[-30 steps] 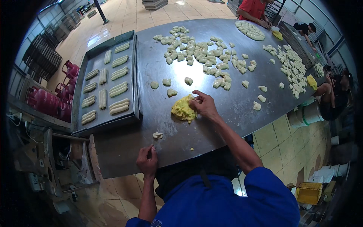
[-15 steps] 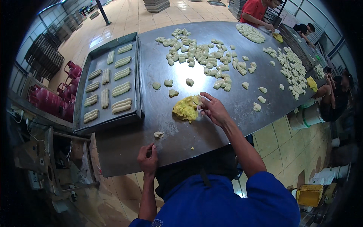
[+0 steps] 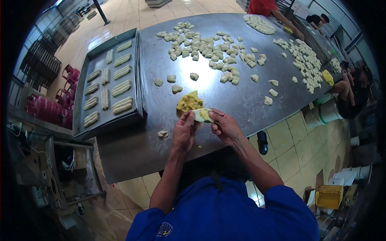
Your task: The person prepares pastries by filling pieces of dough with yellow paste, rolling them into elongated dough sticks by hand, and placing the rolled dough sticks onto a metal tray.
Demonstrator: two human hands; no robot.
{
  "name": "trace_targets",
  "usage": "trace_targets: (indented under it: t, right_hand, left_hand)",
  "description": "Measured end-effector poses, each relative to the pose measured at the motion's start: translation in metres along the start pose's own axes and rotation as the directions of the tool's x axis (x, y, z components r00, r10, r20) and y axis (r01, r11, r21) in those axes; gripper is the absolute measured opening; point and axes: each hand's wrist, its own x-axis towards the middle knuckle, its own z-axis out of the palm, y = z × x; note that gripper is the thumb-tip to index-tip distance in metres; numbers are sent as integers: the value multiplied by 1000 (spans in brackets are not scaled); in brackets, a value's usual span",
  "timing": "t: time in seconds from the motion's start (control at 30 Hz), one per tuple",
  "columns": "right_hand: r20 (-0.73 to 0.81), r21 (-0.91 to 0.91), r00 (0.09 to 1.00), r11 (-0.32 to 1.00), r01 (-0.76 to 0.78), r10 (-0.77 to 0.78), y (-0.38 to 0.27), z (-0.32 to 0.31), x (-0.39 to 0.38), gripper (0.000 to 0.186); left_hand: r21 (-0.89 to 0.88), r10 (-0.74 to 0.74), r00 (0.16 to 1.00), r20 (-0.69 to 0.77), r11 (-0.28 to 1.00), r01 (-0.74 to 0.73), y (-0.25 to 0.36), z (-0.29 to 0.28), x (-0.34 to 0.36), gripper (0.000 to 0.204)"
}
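Observation:
Between my two hands is a flattened piece of pale dough [image 3: 198, 115] with a dab of yellow filling on its right part. My left hand [image 3: 184, 130] pinches its left end, and my right hand [image 3: 226, 126] pinches the right end. Just beyond it a mound of yellow filling [image 3: 189, 101] rests on the metal table [image 3: 132, 160]. A small scrap of dough [image 3: 163, 134] lies left of my left hand. Past the mound sit a few separate dough pieces [image 3: 177, 88], and a wide scatter of dough pieces [image 3: 205, 50] covers the table's far middle.
A deep metal tray [image 3: 138, 76] with rows of ridged dough strips stands on the left of the table. More dough pieces [image 3: 307, 66] and another yellow lump [image 3: 328, 78] lie at the right. Co-workers are at the far right, one in a red shirt [image 3: 261, 7]. Pink gas cylinders [image 3: 46, 106] stand beyond the left edge.
My left hand has risen from the table's near edge to meet my right. A dough piece is now held between both hands, and my right hand has come away from the yellow mound.

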Motion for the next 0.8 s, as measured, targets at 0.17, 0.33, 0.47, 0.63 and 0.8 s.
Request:
trace_targets:
  t: [0.17, 0.33, 0.47, 0.63, 0.8]
  right_hand:
    - [197, -911, 736, 157, 382, -648, 0, 14, -5, 35]
    - [7, -867, 936, 464, 181, -352, -15, 20, -13, 34]
    - [315, -907, 813, 97, 410, -489, -28, 23, -22, 26]
    - [406, -910, 823, -96, 403, -397, -52, -12, -34, 26]
    - [20, -984, 989, 170, 45, -146, -90, -47, -19, 30]
  left_hand:
    - [216, 19, 999, 47, 976, -29, 7, 18, -17, 35]
    - [534, 213, 973, 94, 814, -230, 17, 21, -12, 34]
    - [519, 1, 990, 138, 852, -73, 23, 22, -4, 36]
    - [479, -282, 946, 160, 860, 176, 21, 32, 11, 38]
    - [868, -451, 863, 228, 496, 31, 0, 53, 67, 37]
